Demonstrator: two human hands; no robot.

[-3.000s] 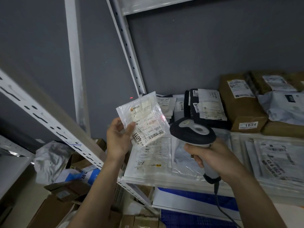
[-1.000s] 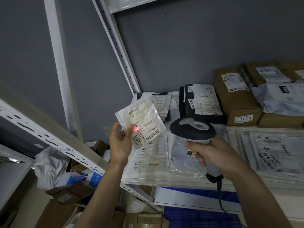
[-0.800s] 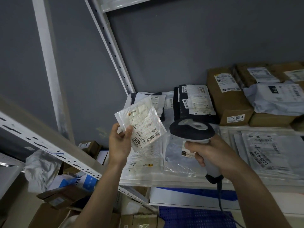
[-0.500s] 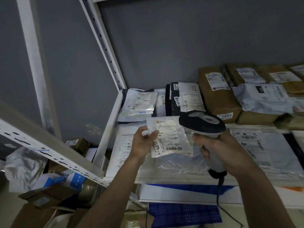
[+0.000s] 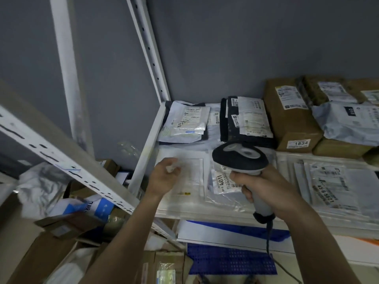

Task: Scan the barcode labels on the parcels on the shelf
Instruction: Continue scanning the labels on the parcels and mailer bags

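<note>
Item: parcel scanning, white metal shelf (image 5: 147, 148), front-left corner.

Progress: judged under way. One small clear plastic pouch with a white label marked 4011 (image 5: 222, 184) lies flat on the shelf, partly under the scanner head. Nothing shows which labels are already read; many labelled parcels lie on the shelf.

Left hand (image 5: 164, 178): loosely curled over a large flat clear-plastic mailer (image 5: 184, 193), fingertips on something pale and blurred; whether it grips anything cannot be told.

Right hand (image 5: 264, 188): closed around the handle of the black-and-grey corded barcode scanner (image 5: 240, 156), head over the 4011 pouch.

Other stock: white poly mailers on dark bags (image 5: 186, 124) at the back left; brown cardboard box tagged 1834 (image 5: 291, 119); grey poly bag (image 5: 348, 124); clear mailers marked 45-6-5621 (image 5: 328, 185).

Room: dark grey wall (image 5: 225, 48); slotted white uprights (image 5: 149, 48); loose cartons and wrapping on the floor (image 5: 67, 212).
</note>
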